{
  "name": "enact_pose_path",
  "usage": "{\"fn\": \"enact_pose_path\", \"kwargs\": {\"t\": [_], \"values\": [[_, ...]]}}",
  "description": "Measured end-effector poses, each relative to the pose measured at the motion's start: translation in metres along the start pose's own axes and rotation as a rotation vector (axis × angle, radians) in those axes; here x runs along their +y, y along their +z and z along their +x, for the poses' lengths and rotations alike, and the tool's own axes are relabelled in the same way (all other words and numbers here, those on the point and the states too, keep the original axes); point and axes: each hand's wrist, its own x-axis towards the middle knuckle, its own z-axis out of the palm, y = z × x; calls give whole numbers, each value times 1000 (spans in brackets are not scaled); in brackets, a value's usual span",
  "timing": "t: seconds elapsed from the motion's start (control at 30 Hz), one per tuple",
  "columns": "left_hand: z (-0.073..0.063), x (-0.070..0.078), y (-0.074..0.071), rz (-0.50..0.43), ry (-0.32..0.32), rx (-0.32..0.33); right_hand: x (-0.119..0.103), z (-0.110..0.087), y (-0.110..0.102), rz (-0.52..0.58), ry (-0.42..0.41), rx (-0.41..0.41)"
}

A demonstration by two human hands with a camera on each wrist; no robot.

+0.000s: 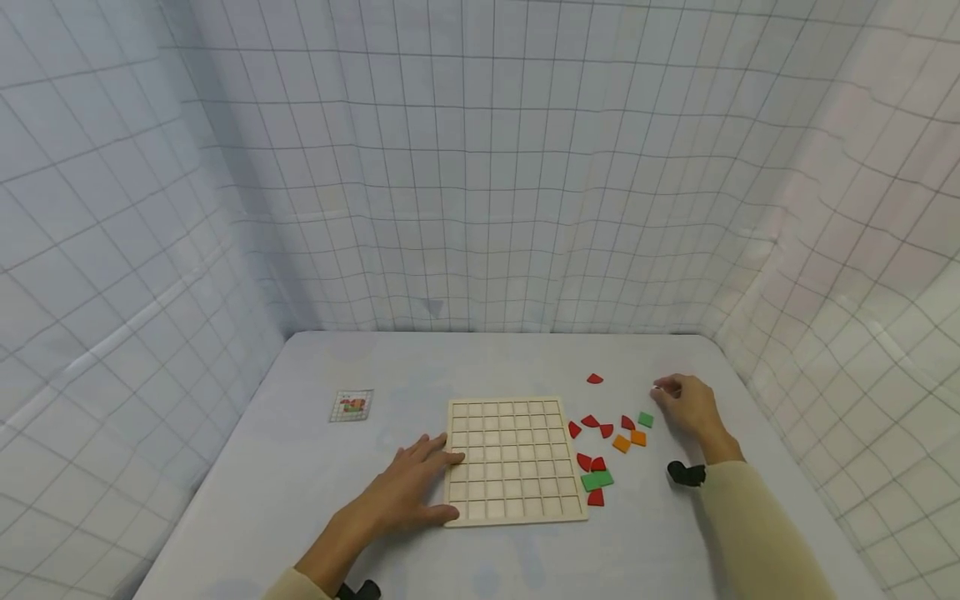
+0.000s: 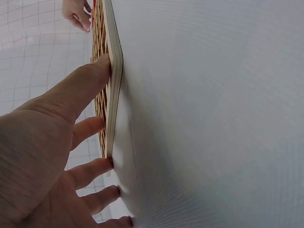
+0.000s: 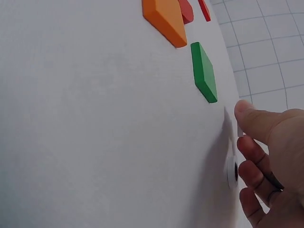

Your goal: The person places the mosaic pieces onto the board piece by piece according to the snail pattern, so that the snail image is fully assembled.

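Observation:
A wooden grid board [image 1: 517, 462] lies flat on the table. My left hand [image 1: 411, 487] is spread along its left edge, with the thumb and some fingertips touching the rim and the others on the tabletop. To the right of the board, my right hand [image 1: 688, 407] pinches a small white piece [image 3: 240, 129] between thumb and index finger, just above the table. Close to its other fingers is a white disc with a black centre [image 3: 232, 172]. A green square tile [image 1: 646, 420] lies left of this hand, beside orange tiles [image 1: 622, 444].
Several red wedge-shaped tiles [image 1: 584, 462] and green tiles [image 1: 597, 480] lie along the board's right side. One red wedge [image 1: 595, 378] sits farther back. A small picture card [image 1: 352, 406] with a grid lies at the left. Checked white curtains [image 1: 487, 167] surround the table.

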Motion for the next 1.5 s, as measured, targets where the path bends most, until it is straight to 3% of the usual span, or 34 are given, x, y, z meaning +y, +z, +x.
{"fn": "enact_pose_path", "kwargs": {"t": [0.37,0.7,0.93,1.27,1.5], "values": [[-1,1,1,6,18,-2,-24,-2,2,-7,-40,31],[0,0,0,-28,6,-11,-71,-8,17,13,-205,41],[0,-2,1,-24,11,-26,-110,-14,37,34,-278,-32],[4,-1,-1,27,12,-35,-163,-17,70,43,-476,-166],[7,2,-2,29,1,-33,-188,-20,97,84,-514,-264]]}}
